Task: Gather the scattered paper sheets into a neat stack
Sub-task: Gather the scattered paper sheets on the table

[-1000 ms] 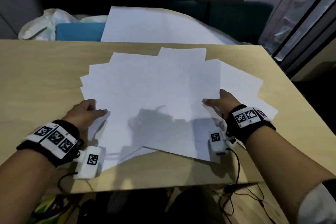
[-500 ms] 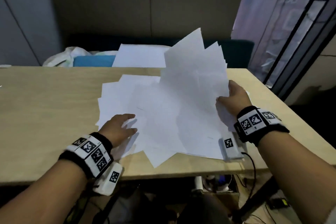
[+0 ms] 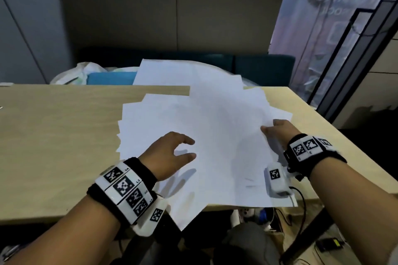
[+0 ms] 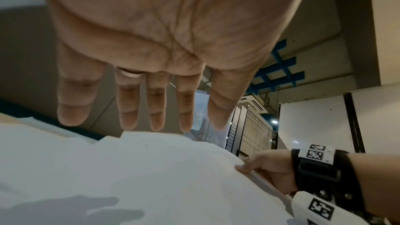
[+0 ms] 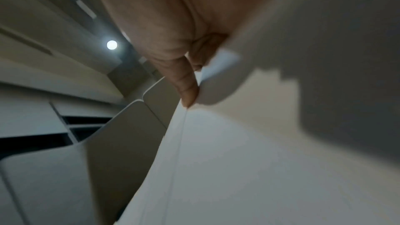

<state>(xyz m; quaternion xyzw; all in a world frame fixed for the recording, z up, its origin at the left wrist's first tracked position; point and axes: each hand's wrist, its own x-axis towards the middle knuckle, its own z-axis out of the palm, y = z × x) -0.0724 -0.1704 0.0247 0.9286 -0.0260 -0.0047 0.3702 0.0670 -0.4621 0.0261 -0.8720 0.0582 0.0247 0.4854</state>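
Several white paper sheets [image 3: 215,135] lie fanned and overlapping on the wooden table [image 3: 53,135]. My right hand [image 3: 271,128] pinches the right edge of a bunch of them, thumb [image 5: 188,91] on top, and holds that side a little off the table. My left hand [image 3: 185,149] hovers over the left-middle of the pile with its fingers [image 4: 129,109] straight and spread, holding nothing; its shadow falls on the paper [image 4: 108,177]. One sheet's corner [image 3: 183,217] overhangs the table's near edge.
Behind the table's far edge are a large white sheet [image 3: 172,71], a blue cushion [image 3: 109,78], a white plastic bag [image 3: 75,73] and a dark teal sofa [image 3: 265,66]. Cables [image 3: 301,200] hang below the near right edge. Bare table lies to the left.
The bunch that my right hand held up steeply has come down nearly flat. My left hand has lifted off the sheets and moved right, over the pile.
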